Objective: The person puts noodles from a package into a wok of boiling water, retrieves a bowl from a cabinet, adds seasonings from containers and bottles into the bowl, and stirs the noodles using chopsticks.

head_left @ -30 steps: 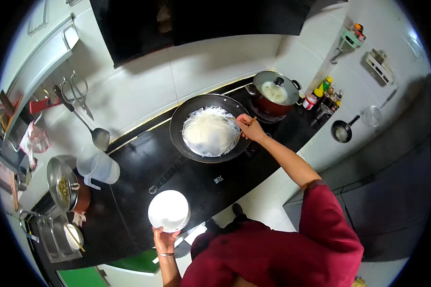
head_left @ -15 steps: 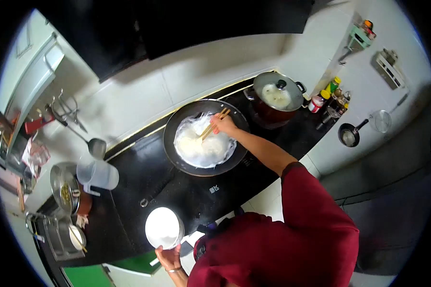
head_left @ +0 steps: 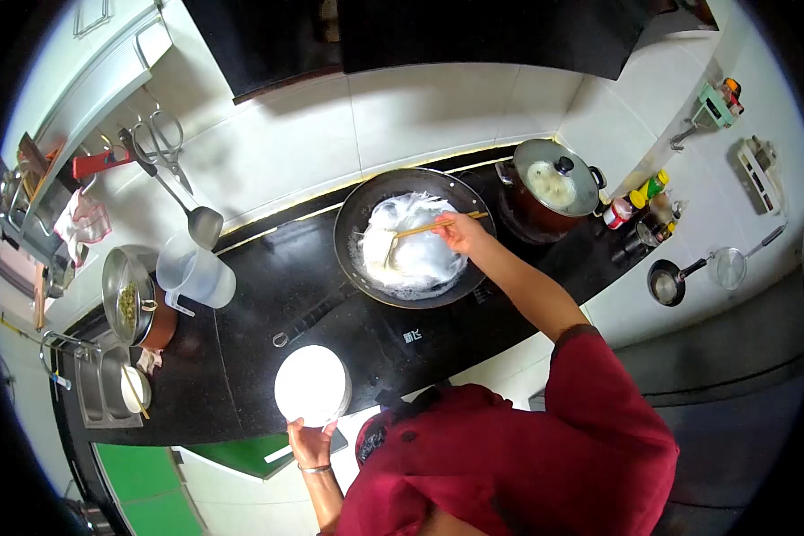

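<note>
My right hand (head_left: 460,234) is closed around a pair of wooden chopsticks (head_left: 431,227). Their tips reach into a white, stringy-edged mass (head_left: 424,263) spread in a dark wok (head_left: 352,259) on the stove. Whether that mass is noodles or something else I cannot tell. At the counter's front edge my left hand (head_left: 311,441) grips a white bowl (head_left: 313,386) by its near rim and underside. The bowl is tilted, and its bright inside shows no detail.
Right of the wok stands a dark red pot (head_left: 527,207) under a glass lid (head_left: 545,174). Seasoning bottles (head_left: 639,205) line the right wall. To the left are a plastic jug (head_left: 196,272), a brown pot (head_left: 159,326) and a sink (head_left: 98,393) with a small bowl (head_left: 136,389).
The chopsticks have swung from steep to nearly level, and the white mass has shifted in the wok. My left hand still holds the bowl. The camera view has tilted.
</note>
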Motion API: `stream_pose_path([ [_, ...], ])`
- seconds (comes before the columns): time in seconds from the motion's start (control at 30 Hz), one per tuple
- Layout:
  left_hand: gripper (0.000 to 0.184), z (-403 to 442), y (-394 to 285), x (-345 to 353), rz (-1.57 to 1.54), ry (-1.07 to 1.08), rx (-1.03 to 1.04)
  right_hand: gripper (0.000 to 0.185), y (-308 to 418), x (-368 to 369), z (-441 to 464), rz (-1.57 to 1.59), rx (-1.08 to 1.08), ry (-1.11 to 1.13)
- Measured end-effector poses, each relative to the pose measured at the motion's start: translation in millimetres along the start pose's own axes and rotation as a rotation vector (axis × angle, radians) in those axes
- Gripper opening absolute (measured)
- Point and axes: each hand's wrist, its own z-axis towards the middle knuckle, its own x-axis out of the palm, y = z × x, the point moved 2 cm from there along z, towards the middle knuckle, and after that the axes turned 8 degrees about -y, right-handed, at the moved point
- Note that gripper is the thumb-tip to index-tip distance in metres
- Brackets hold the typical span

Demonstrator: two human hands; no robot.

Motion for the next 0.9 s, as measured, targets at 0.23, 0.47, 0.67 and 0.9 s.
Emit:
stream_pose_path([
  [0.23,0.054,7.4,1.2,3.9,-0.054,0.013,-0.061,0.025,37.2,-2.7,-44.1,0.187,-0.203,0.020],
  [0.47,0.059,6.4,2.7,7.1,-0.002,0.006,-0.017,0.023,33.0,-14.3,-88.3,-0.685,-1.025,-0.177],
  [0.67,0.059,11.4,3.8,2.1,-0.059,0.004,-0.061,0.014,-30.0,15.1,-120.5,-1.293,-0.831,0.524],
  [0.9,0.059,2.7,2.5,7.1,-0.096,-0.009,-0.050,0.012,-24.3,35.0,-106.8,-1.254,-1.316,0.523],
])
